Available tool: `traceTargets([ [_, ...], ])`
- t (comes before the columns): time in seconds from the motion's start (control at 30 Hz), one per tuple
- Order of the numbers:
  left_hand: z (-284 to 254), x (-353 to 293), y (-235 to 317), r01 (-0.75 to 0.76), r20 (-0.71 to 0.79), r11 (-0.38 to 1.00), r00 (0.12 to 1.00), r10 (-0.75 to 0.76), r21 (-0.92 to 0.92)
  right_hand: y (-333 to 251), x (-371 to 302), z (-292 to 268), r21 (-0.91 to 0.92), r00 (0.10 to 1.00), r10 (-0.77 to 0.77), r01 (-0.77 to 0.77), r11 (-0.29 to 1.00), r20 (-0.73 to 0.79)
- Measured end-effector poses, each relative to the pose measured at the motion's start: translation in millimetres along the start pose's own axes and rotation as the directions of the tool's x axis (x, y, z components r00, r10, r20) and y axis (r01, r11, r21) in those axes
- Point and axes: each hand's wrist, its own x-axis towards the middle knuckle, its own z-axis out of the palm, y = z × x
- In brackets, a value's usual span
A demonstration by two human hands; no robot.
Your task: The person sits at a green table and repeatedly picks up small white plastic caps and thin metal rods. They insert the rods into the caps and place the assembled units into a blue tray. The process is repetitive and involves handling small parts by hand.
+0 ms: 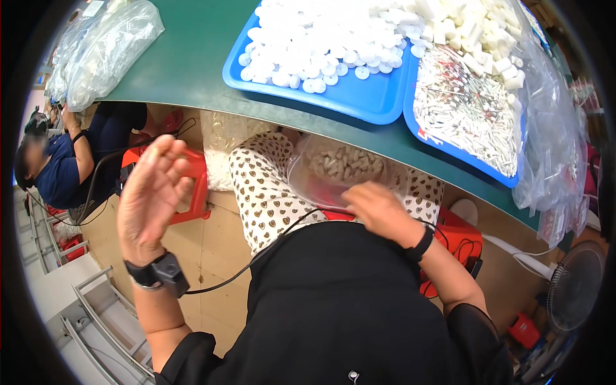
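My left hand (153, 196) is raised at the left, away from the table, with its palm turned inward and its fingers stretched out; nothing is in it. Over my lap, my right hand (383, 210) reaches inward, back up and fingers loosely extended, beside the near edge of a clear plastic bag (308, 176). Whether its fingertips touch the bag is hard to make out. Inside the bag lie several off-white, short cylindrical pieces (346, 163). The bag rests between my patterned trouser legs, partly beneath the table edge.
On the green table (186, 58), one blue tray (378, 106) holds white round caps; another blue tray (475, 160) holds thin white pieces with wires, with foam-like blocks behind. Plastic bags (122, 54) lie left. A seated person (61, 167), red stool (192, 183) and fan (575, 285) flank me.
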Motion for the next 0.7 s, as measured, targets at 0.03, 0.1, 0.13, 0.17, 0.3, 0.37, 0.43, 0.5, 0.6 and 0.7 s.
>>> traceTargets([
  [0.03, -4, -4, 11, -0.023, 0.035, 0.999, 0.999, 0.024, -0.047, -11, 5, 3, 0.095, 0.993, -0.115, 0.118, 0.988, -0.037],
  [0.1, -14, -7, 36, -0.056, 0.096, 0.994, 0.993, 0.065, -0.097, -18, 2, 17, 0.126, 0.992, -0.002, -0.014, 0.992, 0.125],
  [0.13, -22, -5, 46, -0.077, 0.117, 0.991, 0.989, 0.090, -0.111, -18, 0, 19, 0.124, 0.977, 0.061, -0.088, 0.988, 0.205],
  [0.17, -32, -4, 56, -0.099, 0.133, 0.987, 0.984, 0.116, -0.123, -15, -1, 15, 0.110, 0.951, 0.088, -0.126, 0.986, 0.298],
  [0.3, -99, 8, 83, -0.199, 0.050, 0.965, 0.976, 0.210, -0.172, 3, -24, -11, 0.062, 0.851, 0.181, -0.242, 0.968, 0.492],
  [0.37, -145, 11, 82, -0.223, -0.042, 0.956, 0.975, 0.219, -0.189, 8, -45, -28, 0.105, 0.802, 0.238, -0.347, 0.932, 0.548],
  [0.43, -205, 13, 74, -0.223, -0.126, 0.953, 0.972, 0.200, -0.207, 12, -69, -40, 0.015, 0.761, 0.372, -0.447, 0.894, 0.531],
  [0.5, -246, 12, 57, -0.220, -0.328, 0.950, 0.934, 0.140, -0.223, 9, -85, -46, -0.091, 0.765, 0.464, -0.477, 0.874, 0.447],
  [0.6, -289, 5, 37, -0.198, -0.451, 0.950, 0.890, 0.070, -0.243, -3, -105, -45, -0.294, 0.848, 0.470, -0.397, 0.869, 0.245],
  [0.7, -288, 7, 27, -0.196, -0.534, 0.947, 0.845, 0.031, -0.254, -3, -112, -37, -0.303, 0.889, 0.393, -0.316, 0.899, 0.236],
])
